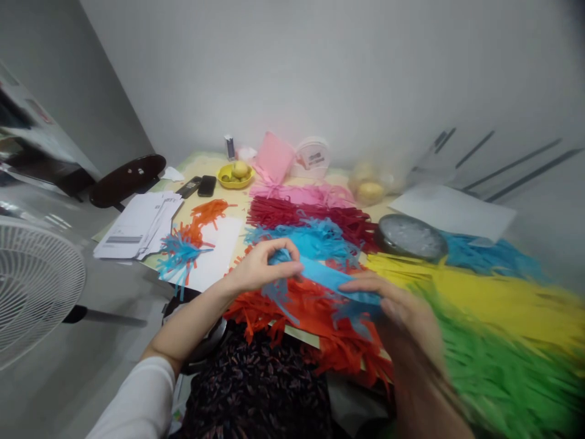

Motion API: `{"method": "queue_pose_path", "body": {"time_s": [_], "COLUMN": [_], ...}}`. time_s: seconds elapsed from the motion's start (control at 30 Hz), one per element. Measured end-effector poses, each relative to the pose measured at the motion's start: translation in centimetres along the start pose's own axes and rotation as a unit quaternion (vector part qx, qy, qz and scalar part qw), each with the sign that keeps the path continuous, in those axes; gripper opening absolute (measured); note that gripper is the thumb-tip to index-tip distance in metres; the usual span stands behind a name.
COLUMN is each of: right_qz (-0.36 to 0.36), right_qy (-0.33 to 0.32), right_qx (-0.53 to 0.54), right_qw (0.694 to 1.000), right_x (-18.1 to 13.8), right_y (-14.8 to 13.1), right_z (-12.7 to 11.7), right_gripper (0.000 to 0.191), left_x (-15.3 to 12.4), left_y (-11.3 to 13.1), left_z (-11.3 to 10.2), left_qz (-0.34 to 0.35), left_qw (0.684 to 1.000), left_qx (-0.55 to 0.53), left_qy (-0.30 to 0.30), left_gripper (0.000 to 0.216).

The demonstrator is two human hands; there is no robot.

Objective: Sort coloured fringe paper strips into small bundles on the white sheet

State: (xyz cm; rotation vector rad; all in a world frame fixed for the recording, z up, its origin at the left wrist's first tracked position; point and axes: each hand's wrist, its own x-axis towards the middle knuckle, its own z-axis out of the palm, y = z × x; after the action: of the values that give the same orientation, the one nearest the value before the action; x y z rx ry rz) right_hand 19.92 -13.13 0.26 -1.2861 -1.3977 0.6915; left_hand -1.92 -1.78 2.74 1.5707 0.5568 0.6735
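My left hand [261, 266] is closed round one end of a strip of blue fringed paper [328, 278]. My right hand [402, 311] pinches the strip's other end, lower and to the right. The strip stretches between them, its cut fringe hanging down over a heap of orange fringed paper [315, 317] at the table's near edge. A pile of blue fringe [315, 238] lies just behind my hands.
Dark red [311, 216], pink [301, 194], yellow [479, 286] and green [507, 366] fringe piles cover the table. A round grey dish [411, 236], a yellow bowl of fruit [235, 175], two phones [206, 185], white papers [139, 224] and a fan [31, 286] at left.
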Motion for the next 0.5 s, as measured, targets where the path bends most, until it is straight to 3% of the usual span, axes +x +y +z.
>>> {"method": "queue_pose_path", "body": {"time_s": [0.07,0.17,0.23,0.3,0.4,0.5], "right_qz": [-0.025,-0.006,0.000,-0.003,0.021,0.077], "right_qy": [0.014,0.044,0.058,0.064,0.063,0.065], "right_qx": [-0.030,-0.097,-0.141,-0.179,-0.188,-0.114], "right_qw": [0.999,0.994,0.988,0.982,0.980,0.988], "right_x": [-0.04,-0.17,-0.26,-0.33,-0.41,-0.47], "right_y": [-0.33,-0.65,-0.70,-0.63,-0.40,-0.24], "right_z": [0.17,0.54,0.66,0.64,0.46,0.45], "right_gripper": [0.030,0.015,0.024,0.027,0.022,0.024], "left_x": [-0.10,-0.27,-0.31,-0.29,-0.30,-0.52], "left_y": [0.42,0.67,0.56,0.35,0.10,0.01], "left_z": [0.13,0.35,0.40,0.38,0.37,0.51], "left_qz": [0.027,0.079,0.097,0.093,0.070,0.007], "left_qw": [0.994,0.974,0.964,0.957,0.962,0.991], "left_qx": [0.108,0.212,0.246,0.275,0.262,0.132], "left_qy": [0.020,0.025,0.020,0.022,0.022,-0.007], "left_gripper": [0.024,0.021,0.032,0.025,0.014,0.021]}}
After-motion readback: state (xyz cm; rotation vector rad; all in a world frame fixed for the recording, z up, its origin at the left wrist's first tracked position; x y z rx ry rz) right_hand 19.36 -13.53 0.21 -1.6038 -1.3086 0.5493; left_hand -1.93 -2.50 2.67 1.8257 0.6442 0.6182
